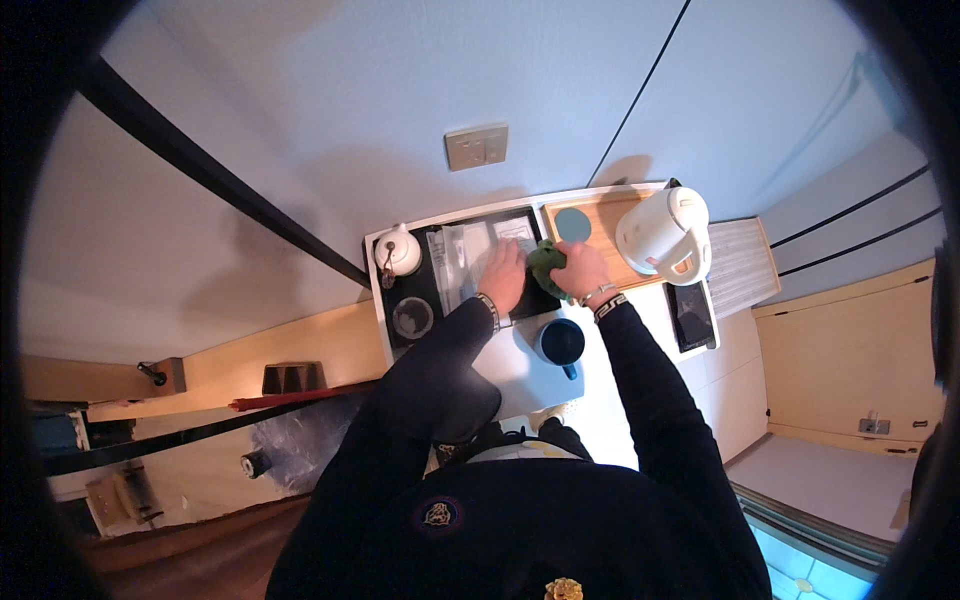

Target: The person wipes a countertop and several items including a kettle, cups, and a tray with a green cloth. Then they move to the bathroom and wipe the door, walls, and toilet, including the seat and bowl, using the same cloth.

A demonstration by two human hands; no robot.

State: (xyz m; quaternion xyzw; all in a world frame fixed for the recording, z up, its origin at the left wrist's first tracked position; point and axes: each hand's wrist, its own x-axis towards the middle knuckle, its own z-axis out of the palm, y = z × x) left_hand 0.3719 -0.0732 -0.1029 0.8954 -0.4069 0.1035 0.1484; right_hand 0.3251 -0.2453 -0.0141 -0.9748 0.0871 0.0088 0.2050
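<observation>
My right hand (pixel 583 270) is closed on a bunched green cloth (pixel 546 262), which touches the right part of a black tray (pixel 520 308). Beside it, my left hand (pixel 503 277) lies with its fingers stretched out over flat clear packets and white papers (pixel 463 256) on the same tray. A white teapot (pixel 398 252) with a dark handle stands at the tray's far left corner. Nearer me on that side is a round clear dish or glass (pixel 412 318). Close to my right forearm, a dark blue mug (pixel 561 343) stands on the white tabletop, its handle toward me.
A white electric kettle (pixel 664 232) stands on a wooden tray (pixel 597 210) at the right, near a round blue-green disc (pixel 572 225). A dark phone-like slab (pixel 691 316) lies by the right edge. A wall socket plate (pixel 477 147) is above the table.
</observation>
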